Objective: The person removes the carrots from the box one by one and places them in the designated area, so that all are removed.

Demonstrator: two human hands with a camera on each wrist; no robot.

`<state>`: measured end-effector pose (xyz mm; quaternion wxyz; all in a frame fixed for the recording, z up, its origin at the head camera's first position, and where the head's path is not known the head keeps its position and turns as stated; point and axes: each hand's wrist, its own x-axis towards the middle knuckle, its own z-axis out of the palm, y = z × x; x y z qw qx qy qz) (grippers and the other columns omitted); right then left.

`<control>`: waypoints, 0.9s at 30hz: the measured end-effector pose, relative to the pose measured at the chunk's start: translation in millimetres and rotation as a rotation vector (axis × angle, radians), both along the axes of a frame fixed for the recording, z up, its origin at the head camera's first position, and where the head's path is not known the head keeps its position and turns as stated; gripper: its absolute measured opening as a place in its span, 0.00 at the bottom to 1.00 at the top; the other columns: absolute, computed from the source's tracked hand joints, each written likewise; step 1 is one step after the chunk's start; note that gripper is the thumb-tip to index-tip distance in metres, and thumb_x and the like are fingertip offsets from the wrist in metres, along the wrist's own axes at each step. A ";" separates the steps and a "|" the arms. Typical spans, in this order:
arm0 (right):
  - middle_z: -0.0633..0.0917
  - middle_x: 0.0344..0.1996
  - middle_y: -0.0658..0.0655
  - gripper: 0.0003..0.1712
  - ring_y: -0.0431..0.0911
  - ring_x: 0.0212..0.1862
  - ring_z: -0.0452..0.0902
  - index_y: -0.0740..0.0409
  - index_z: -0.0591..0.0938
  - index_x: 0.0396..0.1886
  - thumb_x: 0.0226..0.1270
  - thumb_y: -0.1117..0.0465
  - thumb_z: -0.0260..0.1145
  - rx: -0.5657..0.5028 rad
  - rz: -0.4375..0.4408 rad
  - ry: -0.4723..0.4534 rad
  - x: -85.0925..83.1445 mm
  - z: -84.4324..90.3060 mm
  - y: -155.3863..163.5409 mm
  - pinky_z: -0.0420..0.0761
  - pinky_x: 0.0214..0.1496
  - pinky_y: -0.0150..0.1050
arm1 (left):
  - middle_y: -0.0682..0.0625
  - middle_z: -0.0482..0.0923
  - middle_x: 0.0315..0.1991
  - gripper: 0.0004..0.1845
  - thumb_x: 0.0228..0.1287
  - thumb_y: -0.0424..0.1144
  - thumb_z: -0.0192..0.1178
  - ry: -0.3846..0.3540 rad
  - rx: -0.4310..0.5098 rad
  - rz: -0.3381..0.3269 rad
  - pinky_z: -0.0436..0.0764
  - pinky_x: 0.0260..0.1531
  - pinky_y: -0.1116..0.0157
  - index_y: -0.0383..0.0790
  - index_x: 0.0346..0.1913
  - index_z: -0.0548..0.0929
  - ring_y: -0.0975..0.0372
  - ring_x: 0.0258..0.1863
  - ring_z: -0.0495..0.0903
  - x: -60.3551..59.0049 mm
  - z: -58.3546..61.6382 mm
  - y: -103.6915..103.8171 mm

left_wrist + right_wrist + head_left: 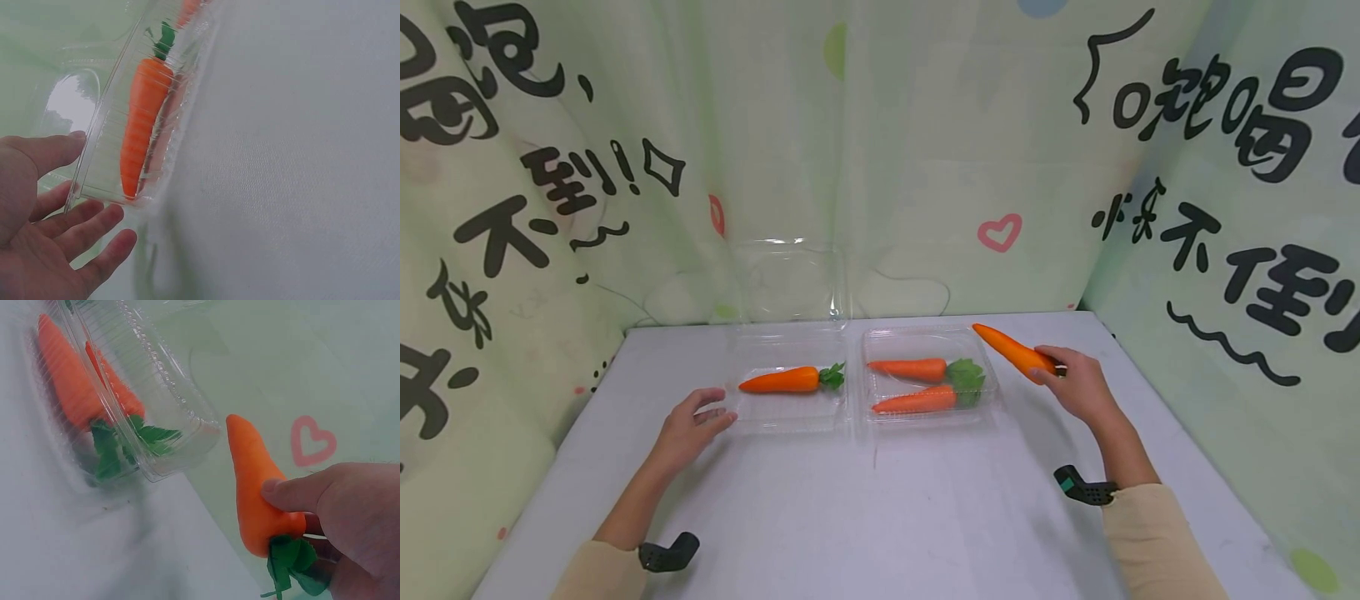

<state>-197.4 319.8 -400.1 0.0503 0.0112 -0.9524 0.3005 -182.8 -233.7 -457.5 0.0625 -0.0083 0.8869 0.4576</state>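
Note:
Between thumb and fingers, my right hand (1078,383) holds an orange carrot (1011,348) above the table, right of the containers; its green leafy top (290,559) shows in the right wrist view. My left hand (691,427) is beside the left end of a clear plastic container (790,421), fingers spread, thumb near its rim in the left wrist view. Inside lies one carrot (781,381) with its leaves to the right. A second clear container (934,414) stands to its right with two carrots (917,400) in it, seemingly under a closed lid.
The left container's transparent lid (793,283) stands raised at the back. A white table (880,517) carries everything, with a pale green printed curtain (910,150) behind and at both sides. Each wrist wears a black device (1086,487).

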 end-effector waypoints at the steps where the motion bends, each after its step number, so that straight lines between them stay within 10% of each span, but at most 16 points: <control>1: 0.74 0.55 0.67 0.30 0.60 0.53 0.70 0.62 0.68 0.62 0.63 0.53 0.60 0.001 -0.004 -0.002 0.0 -0.7 0.6 0.78 0.50 0.54 | 0.41 0.61 0.65 0.34 0.60 0.56 0.56 -0.004 0.004 0.004 0.76 0.52 0.51 0.42 0.64 0.61 0.47 0.62 0.66 -0.1 -0.1 -0.1; 27: 0.74 0.54 0.69 0.28 0.60 0.51 0.70 0.65 0.68 0.61 0.64 0.56 0.59 0.023 -0.028 -0.074 3.1 -9.3 9.5 0.77 0.50 0.54 | 0.40 0.60 0.66 0.34 0.61 0.55 0.55 -0.019 0.015 -0.010 0.74 0.55 0.52 0.40 0.64 0.61 0.47 0.63 0.65 -1.9 0.9 -1.5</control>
